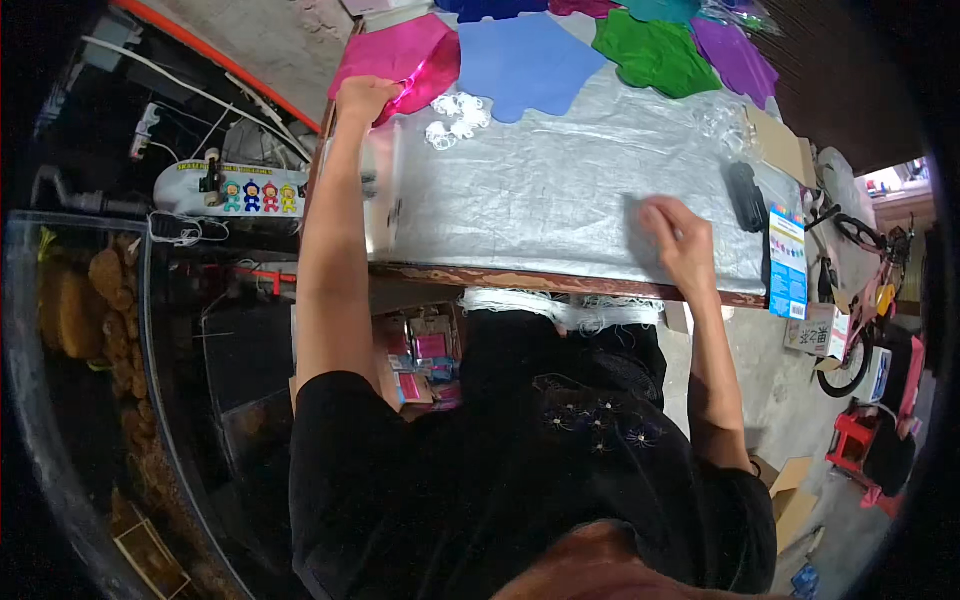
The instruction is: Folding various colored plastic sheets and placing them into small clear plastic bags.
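At the table's far left, my left hand (367, 98) is closed on the near edge of a shiny pink foil balloon (425, 85), which lies flat with other pink foil. My right hand (685, 245) hovers over the right part of the silvery table cover (530, 190), its fingers curled and slightly blurred; whatever they may hold is hidden. Beside the pink foil lie small coils of white string (460, 118). Flat foil balloons in light blue (530, 65), green (655, 55) and purple (737, 60) spread along the back.
Crumpled clear plastic (725, 128), a black object (746, 197) and a blue printed package (788, 265) sit at the table's right. White string bundles (515, 302) lie across my lap. A skateboard (230, 188) is left of the table; a bicycle (860, 235) stands at the right.
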`<state>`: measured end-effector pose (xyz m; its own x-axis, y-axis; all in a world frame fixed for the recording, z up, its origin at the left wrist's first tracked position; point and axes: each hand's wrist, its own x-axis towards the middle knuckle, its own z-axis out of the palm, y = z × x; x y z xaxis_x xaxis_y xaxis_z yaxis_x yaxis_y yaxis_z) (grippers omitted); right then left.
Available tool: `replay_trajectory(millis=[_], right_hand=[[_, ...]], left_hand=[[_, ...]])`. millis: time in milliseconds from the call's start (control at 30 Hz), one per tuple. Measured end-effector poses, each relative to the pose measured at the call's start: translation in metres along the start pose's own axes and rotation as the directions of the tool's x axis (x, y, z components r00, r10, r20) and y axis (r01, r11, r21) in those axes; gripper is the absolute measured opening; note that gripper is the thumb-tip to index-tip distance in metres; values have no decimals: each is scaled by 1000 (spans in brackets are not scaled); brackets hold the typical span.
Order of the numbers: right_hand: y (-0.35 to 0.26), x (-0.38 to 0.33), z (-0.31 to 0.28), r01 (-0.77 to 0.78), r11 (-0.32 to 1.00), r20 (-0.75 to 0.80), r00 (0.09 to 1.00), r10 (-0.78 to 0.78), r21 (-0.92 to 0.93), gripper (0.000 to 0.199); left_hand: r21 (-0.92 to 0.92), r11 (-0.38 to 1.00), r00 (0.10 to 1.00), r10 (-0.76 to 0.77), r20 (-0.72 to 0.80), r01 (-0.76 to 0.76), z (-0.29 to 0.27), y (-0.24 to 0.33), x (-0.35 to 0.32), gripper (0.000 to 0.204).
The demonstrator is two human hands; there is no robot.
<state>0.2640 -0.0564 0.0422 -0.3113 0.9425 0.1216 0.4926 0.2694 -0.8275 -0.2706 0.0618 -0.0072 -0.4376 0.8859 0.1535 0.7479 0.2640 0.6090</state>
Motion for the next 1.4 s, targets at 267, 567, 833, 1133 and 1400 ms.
replay_trajectory(millis=[267,567,833,1133,1400], right_hand=[[-61,142,123,617,738,289,785,-548,-273,53],[-70,242,215,600,625,329,799,-503,-499,51],[-64,255,214,475,719,477,850,-225,-507,56],[-85,238,224,665,571,371,745,-555,-482,51],[-77,231,227,655,561,371,753,-544,-506,46]], left_hand=[[-135,983,990,-116,81,126,19,-20,9,29],[-278,948,977,-109,182,157,14,16,-10,33],[-345,895,928,-164,333,283,-23,30,-18,14],[-476,844,950,-111,292,245,-12,23,-20,18],[-490,845,957,-79,278,212,-14,28,-19,18]])
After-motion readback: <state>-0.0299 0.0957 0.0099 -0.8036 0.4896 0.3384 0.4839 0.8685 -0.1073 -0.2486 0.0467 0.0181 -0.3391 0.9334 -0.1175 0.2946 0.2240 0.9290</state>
